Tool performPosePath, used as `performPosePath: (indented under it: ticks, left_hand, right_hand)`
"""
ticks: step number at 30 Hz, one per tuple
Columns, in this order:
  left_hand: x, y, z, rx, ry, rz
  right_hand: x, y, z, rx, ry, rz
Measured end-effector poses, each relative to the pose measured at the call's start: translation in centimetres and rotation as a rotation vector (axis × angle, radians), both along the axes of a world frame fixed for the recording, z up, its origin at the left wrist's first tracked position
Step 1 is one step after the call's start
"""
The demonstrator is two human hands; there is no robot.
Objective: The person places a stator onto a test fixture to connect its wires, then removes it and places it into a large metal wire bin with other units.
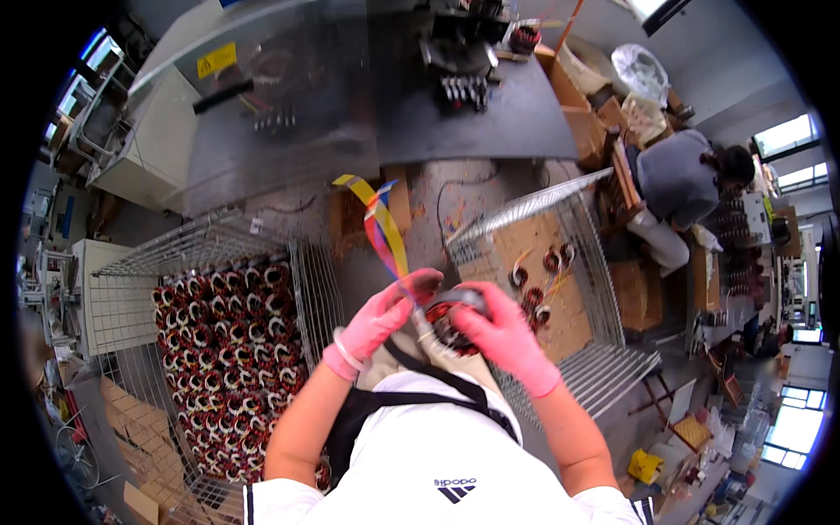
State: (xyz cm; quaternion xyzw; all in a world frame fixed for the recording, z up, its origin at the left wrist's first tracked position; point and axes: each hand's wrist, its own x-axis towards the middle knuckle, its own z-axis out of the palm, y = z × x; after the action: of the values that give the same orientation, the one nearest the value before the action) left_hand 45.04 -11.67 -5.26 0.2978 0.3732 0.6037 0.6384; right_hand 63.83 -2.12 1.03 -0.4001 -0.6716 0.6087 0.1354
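Note:
A wound motor stator (448, 325), a dark ring with reddish-copper coils and pale lacing, is in front of my waist. My right hand (507, 337), in a pink glove, is closed around its right side, with the thumb over the ring. On its left, my left hand (385, 317), also gloved in pink, is closed on the stator's lead wires (382, 229). These yellow, red and blue strands reach up and away past my fingers. My left fingertips are slightly blurred.
At left, a wire cage (315, 306) holds tightly packed stators (232, 350). Another wire cage (604, 289), at right, has a few stators on cardboard. Ahead are a dark workbench (525, 114) with a machine and a cardboard box (398, 206). A seated person (678, 179) is at far right.

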Motion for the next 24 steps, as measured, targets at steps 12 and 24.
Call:
performPosePath:
  ticks: [12,24]
  left_hand:
    - [-0.4,2.8,3.9,0.139,0.036,0.539]
    - [-18.0,-9.2,0.1,0.551,-0.508,1.384]
  right_hand:
    - [-4.9,3.3,2.4,0.119,0.031,0.189]
    - [-8.2,-1.3,4.7,0.338,0.053,0.287]
